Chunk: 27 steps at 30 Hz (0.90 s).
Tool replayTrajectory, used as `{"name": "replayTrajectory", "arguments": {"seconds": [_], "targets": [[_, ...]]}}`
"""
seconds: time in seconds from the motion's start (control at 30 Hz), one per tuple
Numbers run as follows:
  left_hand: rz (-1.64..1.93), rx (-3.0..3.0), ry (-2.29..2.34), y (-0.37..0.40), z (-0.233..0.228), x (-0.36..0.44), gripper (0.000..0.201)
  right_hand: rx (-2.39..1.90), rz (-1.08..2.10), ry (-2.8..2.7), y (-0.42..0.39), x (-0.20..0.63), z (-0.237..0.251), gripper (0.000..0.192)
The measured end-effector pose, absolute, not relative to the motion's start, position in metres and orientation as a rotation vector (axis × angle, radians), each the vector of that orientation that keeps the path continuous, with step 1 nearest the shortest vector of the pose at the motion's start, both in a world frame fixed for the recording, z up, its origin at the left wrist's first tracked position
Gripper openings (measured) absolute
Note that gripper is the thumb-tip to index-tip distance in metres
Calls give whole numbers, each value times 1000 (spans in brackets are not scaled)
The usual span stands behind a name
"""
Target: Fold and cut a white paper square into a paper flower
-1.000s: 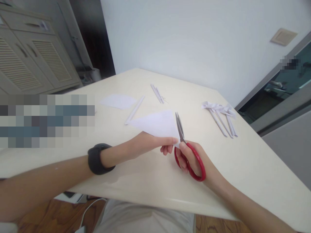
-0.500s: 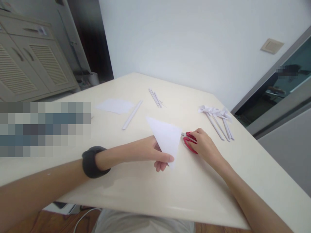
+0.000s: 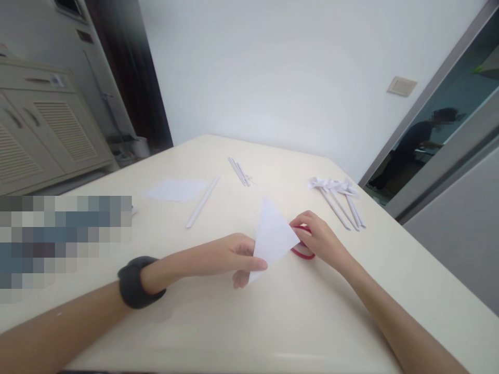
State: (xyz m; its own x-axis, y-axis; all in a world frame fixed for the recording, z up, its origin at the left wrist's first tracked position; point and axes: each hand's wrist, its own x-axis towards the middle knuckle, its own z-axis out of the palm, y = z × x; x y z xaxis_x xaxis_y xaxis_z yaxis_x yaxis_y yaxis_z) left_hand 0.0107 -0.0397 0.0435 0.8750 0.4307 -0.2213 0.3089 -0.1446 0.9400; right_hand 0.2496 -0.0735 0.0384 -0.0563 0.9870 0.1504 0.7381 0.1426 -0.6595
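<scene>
Paper triangle (image 3: 274, 236), pinched in the left hand (image 3: 230, 254), stands just left of red scissors (image 3: 302, 252); the right hand (image 3: 317, 236) apparently rests curled on their handles.

plain white folded paper triangle (image 3: 275, 238), red scissor handles (image 3: 302, 251), glossy cream tabletop (image 3: 241, 322), white rolled paper sticks (image 3: 202, 201), white paper pinwheels (image 3: 335, 186), flat white sheet (image 3: 175, 189), dark grey wristband (image 3: 134, 283), beige slatted cabinet doors (image 3: 58, 130), pale wall (image 3: 273, 67)
</scene>
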Motion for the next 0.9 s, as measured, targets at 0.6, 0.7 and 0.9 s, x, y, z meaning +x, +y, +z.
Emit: {"name": "replayTrajectory", "arguments": {"seconds": [0.6,0.7,0.9], "targets": [[20,1874,467,-35,47,8,31,-984,1531,-1608,-98,226,62,30],[6,1883,455,-35,46,8,31,-960,1574,-1580,-98,229,61,26],[-26,1879,427,-34,46,6,30,-963,1536,-1589,-94,234,56,18]]}}
